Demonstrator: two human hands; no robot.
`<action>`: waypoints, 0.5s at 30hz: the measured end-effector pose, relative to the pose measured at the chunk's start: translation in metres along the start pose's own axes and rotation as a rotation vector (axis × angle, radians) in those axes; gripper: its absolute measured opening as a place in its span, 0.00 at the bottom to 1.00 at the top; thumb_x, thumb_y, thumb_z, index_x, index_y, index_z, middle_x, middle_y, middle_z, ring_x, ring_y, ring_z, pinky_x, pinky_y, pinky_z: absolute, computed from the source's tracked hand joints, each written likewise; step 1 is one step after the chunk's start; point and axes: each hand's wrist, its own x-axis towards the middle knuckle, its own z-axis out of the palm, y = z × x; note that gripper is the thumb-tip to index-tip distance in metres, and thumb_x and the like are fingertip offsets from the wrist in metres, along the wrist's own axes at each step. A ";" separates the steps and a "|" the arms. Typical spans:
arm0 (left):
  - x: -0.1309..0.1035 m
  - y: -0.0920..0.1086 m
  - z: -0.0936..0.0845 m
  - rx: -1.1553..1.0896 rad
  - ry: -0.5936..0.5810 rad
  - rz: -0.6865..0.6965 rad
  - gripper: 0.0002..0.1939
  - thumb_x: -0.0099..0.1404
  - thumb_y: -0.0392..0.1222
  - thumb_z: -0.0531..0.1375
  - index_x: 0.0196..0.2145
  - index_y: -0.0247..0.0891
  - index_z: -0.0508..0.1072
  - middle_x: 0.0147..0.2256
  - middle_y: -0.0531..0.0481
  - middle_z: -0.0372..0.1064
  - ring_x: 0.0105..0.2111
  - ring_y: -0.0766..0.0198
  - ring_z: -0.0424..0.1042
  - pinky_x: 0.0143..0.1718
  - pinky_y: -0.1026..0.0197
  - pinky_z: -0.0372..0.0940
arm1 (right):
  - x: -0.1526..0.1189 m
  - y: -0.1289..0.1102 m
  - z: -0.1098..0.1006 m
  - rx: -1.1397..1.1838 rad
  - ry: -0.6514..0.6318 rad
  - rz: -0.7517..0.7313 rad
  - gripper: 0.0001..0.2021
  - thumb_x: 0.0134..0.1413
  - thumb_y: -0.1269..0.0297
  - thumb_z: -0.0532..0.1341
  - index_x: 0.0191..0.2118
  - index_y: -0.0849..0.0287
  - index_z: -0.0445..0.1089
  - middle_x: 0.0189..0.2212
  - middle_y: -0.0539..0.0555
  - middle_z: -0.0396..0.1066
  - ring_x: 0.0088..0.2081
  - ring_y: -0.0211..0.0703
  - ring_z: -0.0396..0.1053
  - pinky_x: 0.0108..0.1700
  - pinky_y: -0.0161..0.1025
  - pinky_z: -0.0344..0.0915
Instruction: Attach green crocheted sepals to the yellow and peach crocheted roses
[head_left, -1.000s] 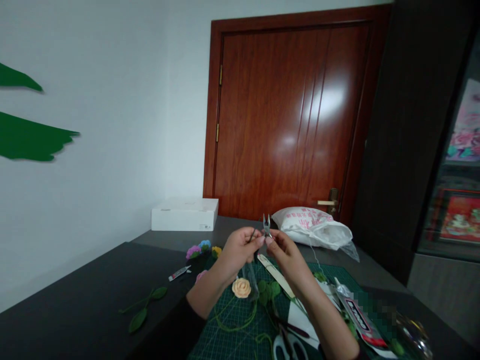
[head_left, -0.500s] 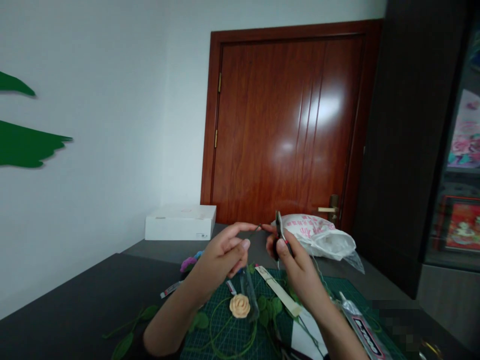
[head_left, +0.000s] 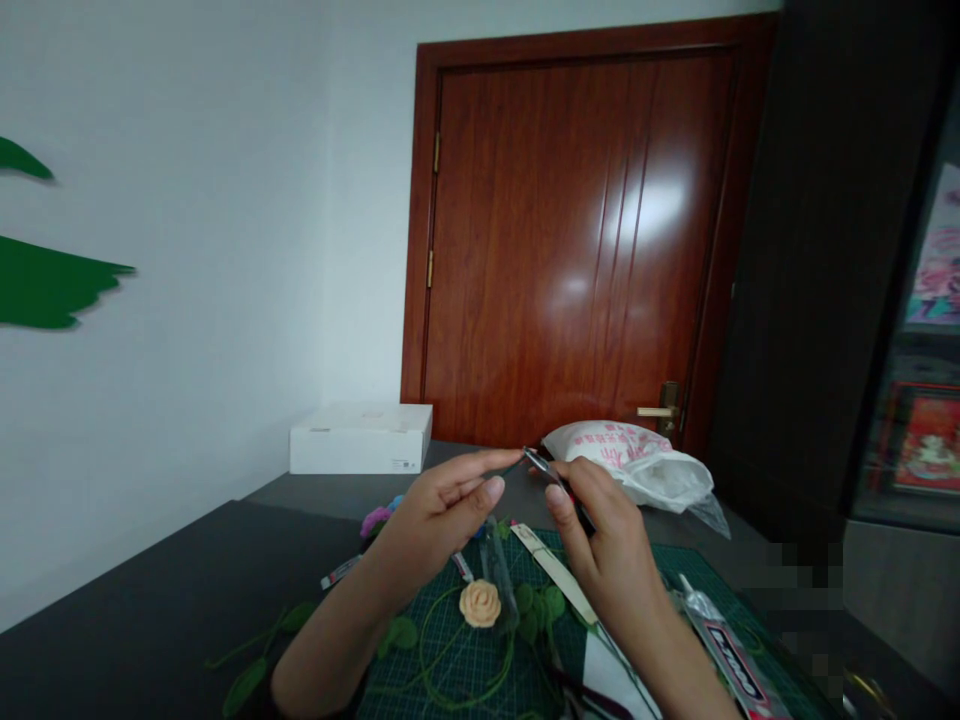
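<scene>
My left hand (head_left: 450,505) pinches a thin dark stem or wire (head_left: 514,466) between thumb and fingers above the mat. Closed around a small pair of pliers (head_left: 553,474) is my right hand (head_left: 604,520); the metal tip points left and meets the wire's end near my left fingertips. Below the hands, a cream rose (head_left: 480,603) lies on the green cutting mat (head_left: 450,680), with green stems and leaves (head_left: 541,608) around it. A pale strip (head_left: 555,572) lies slanted beside the leaves.
A white box (head_left: 360,440) stands at the back left. At the back right sits a white plastic bag (head_left: 626,455). A silver glue tube (head_left: 727,650) lies at the right, purple flowers (head_left: 375,521) at the left. Dark-handled scissors (head_left: 592,697) lie at the front.
The pliers have turned from upright to pointing left, and their tip has come to the wire. My right hand has rotated with them. The view has shifted slightly.
</scene>
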 end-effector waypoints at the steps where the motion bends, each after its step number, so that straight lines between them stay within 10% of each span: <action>1: 0.000 -0.001 0.000 -0.001 -0.005 0.002 0.20 0.65 0.45 0.59 0.54 0.38 0.73 0.17 0.60 0.54 0.17 0.71 0.50 0.19 0.67 0.50 | 0.000 0.000 0.000 0.005 -0.005 0.004 0.09 0.68 0.63 0.52 0.42 0.57 0.68 0.36 0.54 0.70 0.40 0.46 0.67 0.42 0.42 0.62; 15: -0.001 -0.005 0.002 0.002 -0.002 0.091 0.18 0.65 0.45 0.59 0.52 0.40 0.75 0.16 0.57 0.59 0.23 0.64 0.66 0.25 0.64 0.61 | -0.001 -0.006 -0.003 0.052 -0.013 0.008 0.12 0.68 0.61 0.50 0.37 0.57 0.68 0.32 0.54 0.69 0.36 0.46 0.68 0.37 0.40 0.63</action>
